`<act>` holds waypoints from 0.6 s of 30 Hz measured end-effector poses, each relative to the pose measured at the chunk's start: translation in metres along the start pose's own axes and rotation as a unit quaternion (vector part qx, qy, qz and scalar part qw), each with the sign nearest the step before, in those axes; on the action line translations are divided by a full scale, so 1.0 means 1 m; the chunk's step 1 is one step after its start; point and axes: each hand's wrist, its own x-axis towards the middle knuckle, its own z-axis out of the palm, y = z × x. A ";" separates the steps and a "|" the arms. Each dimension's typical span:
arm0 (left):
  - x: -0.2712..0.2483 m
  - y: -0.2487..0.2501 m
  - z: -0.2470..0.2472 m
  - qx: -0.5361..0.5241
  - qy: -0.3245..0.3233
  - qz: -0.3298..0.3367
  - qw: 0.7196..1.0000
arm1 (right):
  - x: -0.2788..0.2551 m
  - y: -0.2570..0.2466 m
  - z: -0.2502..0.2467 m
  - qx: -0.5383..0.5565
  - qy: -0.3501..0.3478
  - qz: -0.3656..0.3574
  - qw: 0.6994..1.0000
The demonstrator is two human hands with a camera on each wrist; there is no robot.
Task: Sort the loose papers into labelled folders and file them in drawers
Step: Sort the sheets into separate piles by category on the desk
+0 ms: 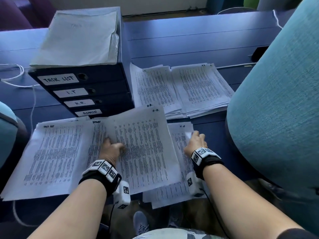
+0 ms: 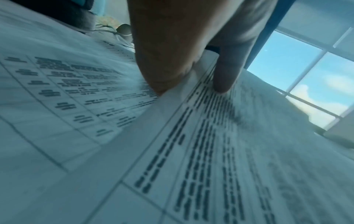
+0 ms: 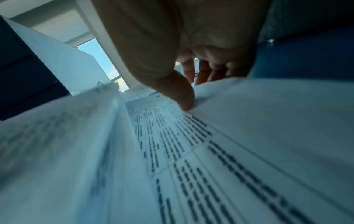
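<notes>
Sorting is the step in hand: the left hand (image 1: 110, 149) pinches the edge of a printed sheet (image 1: 145, 152) marked H.R., thumb on top, fingers under it, and the page hangs tilted over the near piles. Over on the right, the right hand (image 1: 196, 144) has its grip on the corner of the H.R. pile (image 1: 179, 135), thumb pressed down, fingers tucked under the lifted edge. Further back lie two more sorted stacks (image 1: 181, 88) on the blue tabletop (image 1: 198, 40), and the drawer unit (image 1: 82, 90) with its TASK LIST, I.T, H.R. and ADMIN labels stands closed. Next, I'd say, that sheet needs squaring onto the matching pile.
</notes>
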 end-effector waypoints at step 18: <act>-0.010 -0.007 0.010 -0.137 -0.137 -0.031 0.981 | -0.004 -0.007 -0.017 0.395 0.077 -0.129 0.906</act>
